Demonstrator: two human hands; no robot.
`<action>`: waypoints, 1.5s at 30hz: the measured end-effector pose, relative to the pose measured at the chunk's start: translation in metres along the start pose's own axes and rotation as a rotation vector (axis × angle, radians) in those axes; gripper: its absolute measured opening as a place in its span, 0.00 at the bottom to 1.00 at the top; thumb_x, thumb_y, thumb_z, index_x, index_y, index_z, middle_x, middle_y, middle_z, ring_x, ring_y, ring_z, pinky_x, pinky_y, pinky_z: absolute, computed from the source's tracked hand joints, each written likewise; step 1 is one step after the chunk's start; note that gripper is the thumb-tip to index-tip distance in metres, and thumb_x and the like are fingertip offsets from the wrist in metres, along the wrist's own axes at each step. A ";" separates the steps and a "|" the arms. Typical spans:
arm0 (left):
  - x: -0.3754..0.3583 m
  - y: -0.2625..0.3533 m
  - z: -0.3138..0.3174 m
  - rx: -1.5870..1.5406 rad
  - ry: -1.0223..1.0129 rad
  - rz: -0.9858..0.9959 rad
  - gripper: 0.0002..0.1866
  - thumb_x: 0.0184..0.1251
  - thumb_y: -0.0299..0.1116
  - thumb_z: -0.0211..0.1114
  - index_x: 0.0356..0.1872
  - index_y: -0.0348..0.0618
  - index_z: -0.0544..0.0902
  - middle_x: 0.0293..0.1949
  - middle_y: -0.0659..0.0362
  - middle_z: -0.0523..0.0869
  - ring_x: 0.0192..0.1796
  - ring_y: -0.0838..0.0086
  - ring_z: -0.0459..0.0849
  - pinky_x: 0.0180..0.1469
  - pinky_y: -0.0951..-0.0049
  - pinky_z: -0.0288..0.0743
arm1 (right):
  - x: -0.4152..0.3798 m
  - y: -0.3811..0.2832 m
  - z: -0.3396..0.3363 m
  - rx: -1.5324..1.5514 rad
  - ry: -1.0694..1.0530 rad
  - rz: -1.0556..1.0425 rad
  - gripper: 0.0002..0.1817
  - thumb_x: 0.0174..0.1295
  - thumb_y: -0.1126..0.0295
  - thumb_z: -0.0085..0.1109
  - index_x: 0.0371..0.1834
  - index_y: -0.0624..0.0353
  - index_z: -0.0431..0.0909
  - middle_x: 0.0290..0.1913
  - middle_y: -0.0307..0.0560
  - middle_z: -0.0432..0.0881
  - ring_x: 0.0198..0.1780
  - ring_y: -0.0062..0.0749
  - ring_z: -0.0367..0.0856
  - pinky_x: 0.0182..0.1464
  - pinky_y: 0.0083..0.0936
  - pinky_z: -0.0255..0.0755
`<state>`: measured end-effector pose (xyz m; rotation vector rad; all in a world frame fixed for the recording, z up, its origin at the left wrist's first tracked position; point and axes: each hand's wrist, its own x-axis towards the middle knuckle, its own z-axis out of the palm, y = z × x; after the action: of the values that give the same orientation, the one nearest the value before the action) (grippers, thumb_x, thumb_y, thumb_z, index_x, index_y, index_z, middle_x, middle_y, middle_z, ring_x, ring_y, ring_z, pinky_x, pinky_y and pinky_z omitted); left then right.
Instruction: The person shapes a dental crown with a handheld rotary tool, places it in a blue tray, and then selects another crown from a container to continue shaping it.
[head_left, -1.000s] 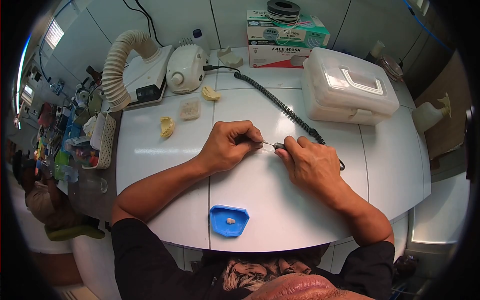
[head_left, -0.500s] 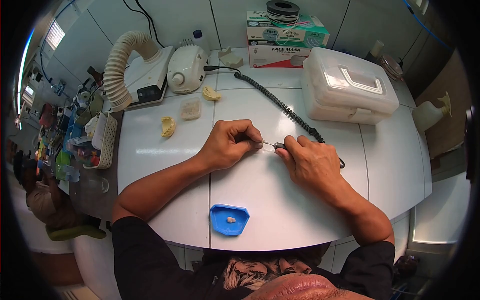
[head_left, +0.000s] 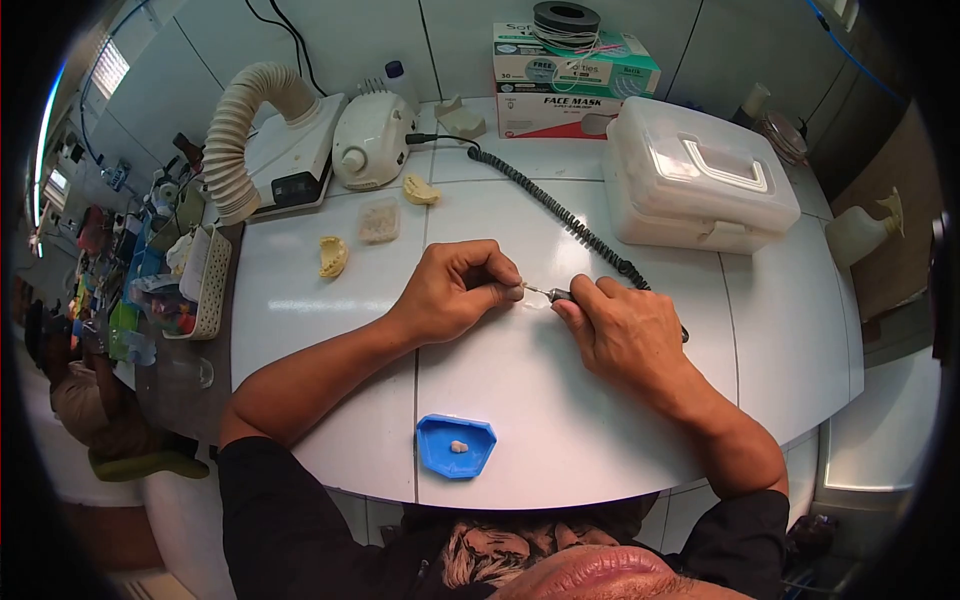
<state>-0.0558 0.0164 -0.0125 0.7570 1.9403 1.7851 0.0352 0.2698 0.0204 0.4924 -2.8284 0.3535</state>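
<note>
My left hand (head_left: 455, 290) is closed in a pinch. A small pale piece between its thumb and fingertips is mostly hidden, so I cannot make out what it is. Gripped like a pen, a rotary handpiece (head_left: 561, 295) lies in my right hand (head_left: 628, 322), its thin bur (head_left: 538, 290) pointing left to the left fingertips. Whether the bur touches the piece is too small to tell. A coiled black cord (head_left: 560, 215) runs from the handpiece side back to a white control unit (head_left: 374, 140). Nearer my body, a blue tray (head_left: 480, 440) holds small pale pieces (head_left: 458, 447).
Two yellowish dental casts (head_left: 333, 257) (head_left: 420, 190) flank a small clear box (head_left: 379, 221). Behind them stands a white machine with a ribbed hose (head_left: 228, 150). A white case (head_left: 700, 175) and face mask boxes (head_left: 555, 115) stand at the back right. A person (head_left: 85, 400) sits far left.
The whole view has shifted very slightly. Both hands keep nearly the same pose, with the bur still at the left fingertips.
</note>
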 end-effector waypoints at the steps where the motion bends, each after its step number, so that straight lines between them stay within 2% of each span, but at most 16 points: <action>1: 0.003 0.001 -0.002 -0.018 0.007 0.002 0.04 0.76 0.15 0.74 0.44 0.34 0.88 0.46 0.55 0.94 0.51 0.75 0.94 0.60 0.73 0.89 | 0.000 0.000 0.002 0.000 0.024 -0.004 0.20 0.85 0.49 0.61 0.41 0.53 0.82 0.26 0.46 0.84 0.23 0.48 0.86 0.24 0.46 0.77; 45: 0.002 0.006 0.002 0.102 0.007 -0.008 0.03 0.74 0.16 0.77 0.42 0.33 0.90 0.44 0.56 0.95 0.48 0.79 0.93 0.54 0.76 0.88 | -0.001 -0.002 0.002 -0.027 0.002 0.001 0.20 0.84 0.48 0.62 0.42 0.53 0.83 0.27 0.46 0.84 0.24 0.46 0.87 0.26 0.45 0.80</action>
<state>-0.0550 0.0194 -0.0066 0.7759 2.0493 1.6964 0.0363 0.2674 0.0186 0.4853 -2.8272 0.3150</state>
